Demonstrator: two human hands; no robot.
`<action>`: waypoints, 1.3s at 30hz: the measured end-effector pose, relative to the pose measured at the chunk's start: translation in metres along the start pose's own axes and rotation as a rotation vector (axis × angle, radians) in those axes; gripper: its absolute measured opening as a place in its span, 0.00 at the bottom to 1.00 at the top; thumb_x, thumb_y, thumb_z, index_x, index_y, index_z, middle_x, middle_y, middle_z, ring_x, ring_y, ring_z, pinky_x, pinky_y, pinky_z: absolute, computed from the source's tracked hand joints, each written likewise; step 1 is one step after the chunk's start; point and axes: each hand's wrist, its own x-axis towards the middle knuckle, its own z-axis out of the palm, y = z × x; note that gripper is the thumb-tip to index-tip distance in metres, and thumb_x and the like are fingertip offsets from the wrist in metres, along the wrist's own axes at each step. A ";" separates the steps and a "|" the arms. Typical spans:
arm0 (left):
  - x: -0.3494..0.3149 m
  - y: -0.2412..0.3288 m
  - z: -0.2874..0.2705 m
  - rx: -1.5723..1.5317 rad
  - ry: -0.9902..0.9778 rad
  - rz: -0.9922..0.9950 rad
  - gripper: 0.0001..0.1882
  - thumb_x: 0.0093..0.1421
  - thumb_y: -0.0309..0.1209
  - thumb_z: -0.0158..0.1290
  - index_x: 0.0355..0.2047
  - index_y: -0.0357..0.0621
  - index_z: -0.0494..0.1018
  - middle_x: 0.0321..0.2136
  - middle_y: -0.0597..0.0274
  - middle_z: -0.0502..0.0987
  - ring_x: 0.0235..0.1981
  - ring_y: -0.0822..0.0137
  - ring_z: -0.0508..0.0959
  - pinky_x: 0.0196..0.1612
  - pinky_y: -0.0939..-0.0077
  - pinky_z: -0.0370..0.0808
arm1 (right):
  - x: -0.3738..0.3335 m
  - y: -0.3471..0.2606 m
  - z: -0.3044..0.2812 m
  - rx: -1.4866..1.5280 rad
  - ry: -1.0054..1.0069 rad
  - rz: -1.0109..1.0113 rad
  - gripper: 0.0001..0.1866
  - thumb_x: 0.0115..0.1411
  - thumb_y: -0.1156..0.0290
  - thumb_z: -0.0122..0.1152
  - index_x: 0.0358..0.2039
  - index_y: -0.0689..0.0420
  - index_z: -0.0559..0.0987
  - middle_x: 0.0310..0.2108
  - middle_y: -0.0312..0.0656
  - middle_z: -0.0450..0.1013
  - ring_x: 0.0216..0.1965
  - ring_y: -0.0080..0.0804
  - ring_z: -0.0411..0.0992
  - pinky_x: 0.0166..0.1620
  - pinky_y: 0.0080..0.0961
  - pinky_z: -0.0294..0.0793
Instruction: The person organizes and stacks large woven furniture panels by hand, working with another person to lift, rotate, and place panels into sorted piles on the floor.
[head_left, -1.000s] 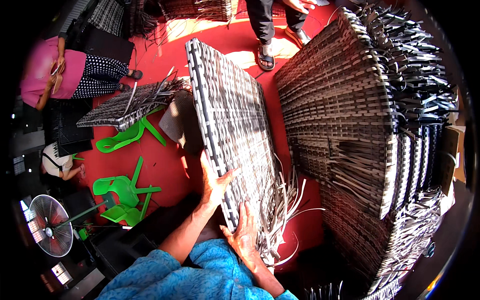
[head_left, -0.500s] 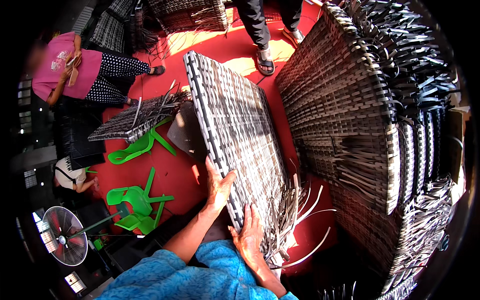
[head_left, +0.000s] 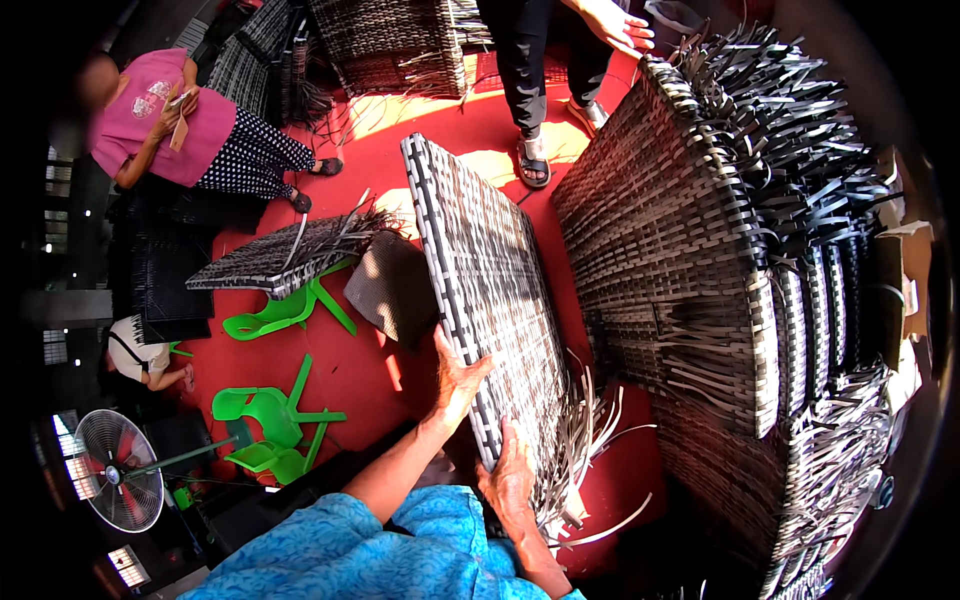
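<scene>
A woven panel (head_left: 495, 270) of grey, black and white flat strips stands tilted in front of me. Loose pale strip ends (head_left: 590, 430) spray from its lower right side. My left hand (head_left: 458, 380) grips the panel's left edge, its thumb on the woven face and its fingers partly hidden behind. Lower down, close to the near corner, my right hand (head_left: 510, 478) is closed on the same edge with its fingers against the weave.
Stacked woven panels (head_left: 680, 240) with bristling strip ends rise at my right. Green chairs (head_left: 270, 405), another woven piece (head_left: 290, 250) and a fan (head_left: 118, 470) are at left. A person in pink (head_left: 150, 110) stands far left; another's hand (head_left: 615, 25) and dark trousers (head_left: 530, 70) show ahead.
The panel appears a little further right and lower, as the whole view has shifted. My right hand's fingers have drawn in toward the panel's edge. The other person's hand has come into view ahead.
</scene>
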 end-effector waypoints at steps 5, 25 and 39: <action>-0.002 -0.006 0.000 0.368 0.069 0.043 0.50 0.45 0.28 0.62 0.59 0.35 0.38 0.54 0.51 0.56 0.52 0.64 0.60 0.53 0.75 0.62 | -0.003 0.007 -0.015 0.152 -0.078 -0.006 0.44 0.45 0.58 0.66 0.59 0.58 0.54 0.55 0.56 0.55 0.56 0.55 0.54 0.56 0.40 0.56; -0.006 -0.010 0.088 0.334 0.104 0.124 0.41 0.45 0.22 0.59 0.55 0.36 0.46 0.50 0.53 0.60 0.48 0.65 0.63 0.52 0.74 0.60 | -0.210 0.201 -0.026 -0.019 0.253 0.412 0.17 0.60 0.59 0.45 0.43 0.56 0.74 0.37 0.50 0.72 0.39 0.49 0.69 0.43 0.40 0.67; -0.009 -0.004 0.082 0.388 0.078 0.158 0.44 0.46 0.28 0.58 0.56 0.28 0.43 0.50 0.44 0.61 0.50 0.57 0.64 0.54 0.70 0.58 | -0.154 0.180 -0.103 -0.336 0.373 0.341 0.17 0.55 0.69 0.52 0.46 0.56 0.71 0.46 0.47 0.67 0.44 0.46 0.67 0.47 0.34 0.65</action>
